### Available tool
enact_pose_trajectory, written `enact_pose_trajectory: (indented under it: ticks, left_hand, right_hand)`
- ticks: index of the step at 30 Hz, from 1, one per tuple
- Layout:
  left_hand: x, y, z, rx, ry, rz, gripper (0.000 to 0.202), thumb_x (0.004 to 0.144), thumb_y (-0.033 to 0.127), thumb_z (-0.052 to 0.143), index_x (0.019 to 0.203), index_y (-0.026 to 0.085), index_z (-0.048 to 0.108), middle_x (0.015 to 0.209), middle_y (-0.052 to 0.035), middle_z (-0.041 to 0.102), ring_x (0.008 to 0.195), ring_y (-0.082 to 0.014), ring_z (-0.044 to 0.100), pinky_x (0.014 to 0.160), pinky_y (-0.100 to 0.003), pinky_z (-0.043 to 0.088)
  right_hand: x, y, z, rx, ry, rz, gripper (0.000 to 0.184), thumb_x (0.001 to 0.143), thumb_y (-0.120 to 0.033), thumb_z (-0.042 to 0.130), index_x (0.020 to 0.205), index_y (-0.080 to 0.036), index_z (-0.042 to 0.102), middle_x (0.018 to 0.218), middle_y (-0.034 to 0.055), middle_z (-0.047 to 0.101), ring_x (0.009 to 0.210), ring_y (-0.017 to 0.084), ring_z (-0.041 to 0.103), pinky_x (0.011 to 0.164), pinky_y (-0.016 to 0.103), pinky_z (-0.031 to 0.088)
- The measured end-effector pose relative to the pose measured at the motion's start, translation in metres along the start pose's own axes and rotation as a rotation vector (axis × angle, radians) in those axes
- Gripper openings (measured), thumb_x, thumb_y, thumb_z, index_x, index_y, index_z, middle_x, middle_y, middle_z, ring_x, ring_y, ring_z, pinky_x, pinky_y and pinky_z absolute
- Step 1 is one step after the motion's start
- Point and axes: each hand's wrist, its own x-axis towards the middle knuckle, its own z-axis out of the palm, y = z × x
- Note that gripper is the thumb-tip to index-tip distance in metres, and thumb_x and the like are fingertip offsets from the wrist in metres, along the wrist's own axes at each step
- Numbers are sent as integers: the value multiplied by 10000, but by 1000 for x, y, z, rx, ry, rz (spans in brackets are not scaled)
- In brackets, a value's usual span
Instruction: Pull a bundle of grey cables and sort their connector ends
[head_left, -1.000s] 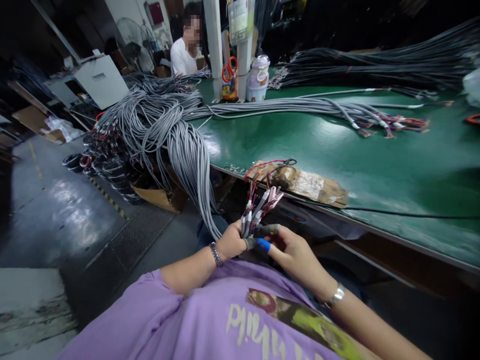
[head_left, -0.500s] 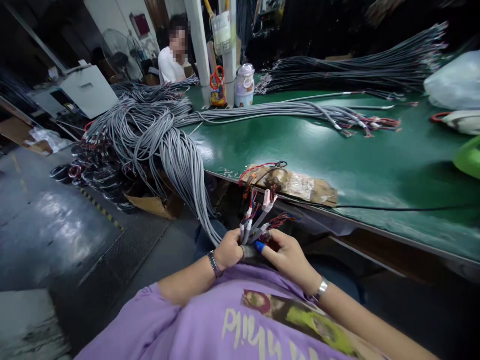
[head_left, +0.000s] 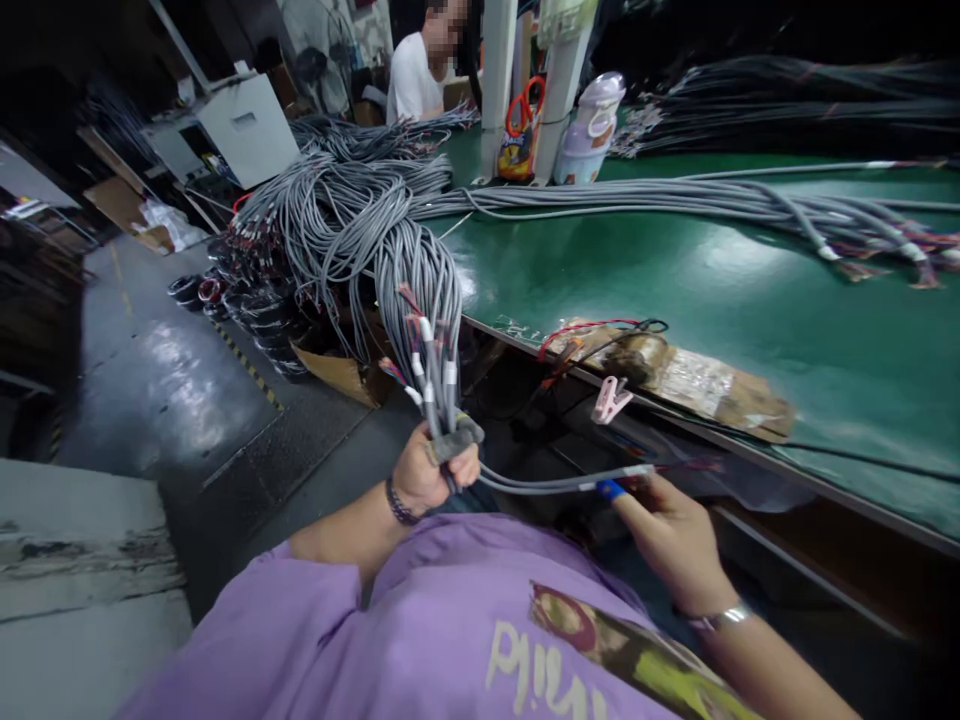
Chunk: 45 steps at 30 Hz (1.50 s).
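Observation:
My left hand (head_left: pixel 435 472) is closed round a bunch of grey cables (head_left: pixel 431 385) in front of my body. Their stripped ends, with white sleeves and thin coloured wires, point up and away from me. My right hand (head_left: pixel 671 540), with blue wrapping on one finger, pinches the ends of grey cables (head_left: pixel 536 487) that stretch across from the left hand. Thin wires poke out beyond its fingers, partly blurred. A pink clip (head_left: pixel 613 400) sits at the table edge above the right hand.
A large heap of grey cables (head_left: pixel 337 220) hangs over the left end of the green table (head_left: pixel 585 260). Taped cardboard (head_left: pixel 697 385) lies along the front edge. Scissors (head_left: pixel 525 105) and a lilac cup (head_left: pixel 589 135) stand by the post. A person (head_left: pixel 420 75) sits behind.
My hands have moved apart. The right hand has drawn cable ends out to the right, while the left keeps the bunch. The pink clip now shows clear of the cables, and the view has shifted.

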Motion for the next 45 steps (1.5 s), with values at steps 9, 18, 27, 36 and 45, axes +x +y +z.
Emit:
enact_pose_trajectory:
  ticks: [9,18,27,36,45]
  left_hand:
    - [-4,-13,-19,493,-38,25,358,684,399,799,883,115,706,755,-51,684,474,-62,483,458,-205,361]
    - [23,-46,14,811,-488,-78,532,736,435,751,1175,156,639,1051,-78,701,1003,-240,629,924,-336,476]
    - [17,-41,11,996,-247,181,287,700,404,760,861,180,679,816,-83,665,851,-245,616,839,-350,467]
    - [1,78,32,-39,-118,384,245,785,356,709,975,209,663,482,100,328,327,-36,298,346,-147,320]
    - [-31,71,-27,832,-180,-93,266,660,328,823,748,112,695,618,-22,645,467,-90,540,427,-184,408]
  right_hand:
    - [5,-27,17,6,-124,-212,171,778,-370,623,769,-206,671,744,55,663,675,208,621,641,337,522]
    - [-12,-55,10,-103,-264,-378,162,803,-290,563,701,-218,666,794,72,709,760,234,658,703,337,536]
    - [-15,-42,7,-62,-251,-394,139,809,-300,590,848,-204,682,873,84,717,775,227,676,716,335,547]
    - [-4,-16,39,-158,-488,-296,208,796,-259,531,884,-162,693,848,76,725,733,200,671,690,317,527]
    - [16,24,-14,-32,70,69,298,738,-423,630,908,-198,725,824,61,742,731,232,671,680,337,520]
